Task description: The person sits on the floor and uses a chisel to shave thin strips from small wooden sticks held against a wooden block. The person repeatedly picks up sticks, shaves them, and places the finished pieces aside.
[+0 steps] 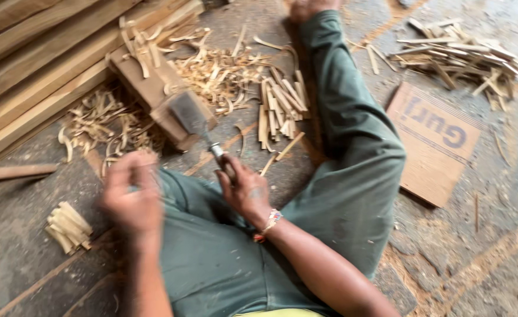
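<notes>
Right hand (244, 189) grips hatchet (195, 120) handle, blade on wood block (153, 88); left hand (131, 194) blurred, grip unclear, just left.

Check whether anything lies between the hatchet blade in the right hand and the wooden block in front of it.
Nothing visible does. The right hand grips the hatchet, whose blade sits right at the wooden block. Shavings lie beside the block. The blurred left hand stays off to the side.

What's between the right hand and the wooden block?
In the head view, the hatchet that the right hand grips by the handle: its shaft and broad blade span the stretch, blade against the wooden block, over bare floor. The left hand is blurred.
</notes>
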The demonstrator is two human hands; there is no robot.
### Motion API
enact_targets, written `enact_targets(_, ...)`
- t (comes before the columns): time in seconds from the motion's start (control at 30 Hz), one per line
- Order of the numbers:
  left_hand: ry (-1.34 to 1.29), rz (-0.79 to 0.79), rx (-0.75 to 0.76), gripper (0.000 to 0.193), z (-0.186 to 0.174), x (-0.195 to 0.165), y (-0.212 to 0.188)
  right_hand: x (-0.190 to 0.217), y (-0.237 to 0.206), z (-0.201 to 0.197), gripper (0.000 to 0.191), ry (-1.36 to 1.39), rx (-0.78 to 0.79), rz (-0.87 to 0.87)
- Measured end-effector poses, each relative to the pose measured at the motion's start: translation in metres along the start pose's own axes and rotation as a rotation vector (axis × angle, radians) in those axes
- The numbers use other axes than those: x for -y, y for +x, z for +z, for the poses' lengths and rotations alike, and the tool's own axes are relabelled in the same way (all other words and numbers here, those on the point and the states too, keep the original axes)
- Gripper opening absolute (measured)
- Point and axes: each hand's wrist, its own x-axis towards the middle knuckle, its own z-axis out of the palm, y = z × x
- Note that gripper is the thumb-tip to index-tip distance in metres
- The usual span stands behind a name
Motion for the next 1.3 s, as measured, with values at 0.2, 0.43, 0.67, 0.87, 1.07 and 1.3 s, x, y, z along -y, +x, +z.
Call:
enact_targets(0.2,0.309,-0.004,0.532,0.010,0.180,-0.017,-0.037,-0.047,-0.028,0.003,0.025,-0.087,0.275,0.057)
enact_targets(0.43,0.665,-0.277,0.702,0.022,0.288,0.045,-0.013,-0.054,-0.032,-0.011,0.052,0.078,0.261,0.037)
enact_targets(0.67,0.763,-0.241,0.634,0.023,0.302,0.028,-0.022,-0.043,-0.019,-0.031,0.055,0.159,0.082,0.029)
enact_targets(0.87,0.605,-0.585,0.699,0.021,0.281,0.027,-0.013,-0.050,-0.026,-0.019,0.054,0.059,0.282,0.070)
enact_targets(1.07,0.292,-0.186,0.568,0.015,0.259,0.019,-0.026,-0.049,-0.028,-0.013,0.029,0.100,0.220,0.092)
enact_targets(1.3,0.074,0.317,0.478,0.016,0.182,-0.031,-0.051,-0.045,-0.026,-0.008,0.022,0.137,0.129,0.028)
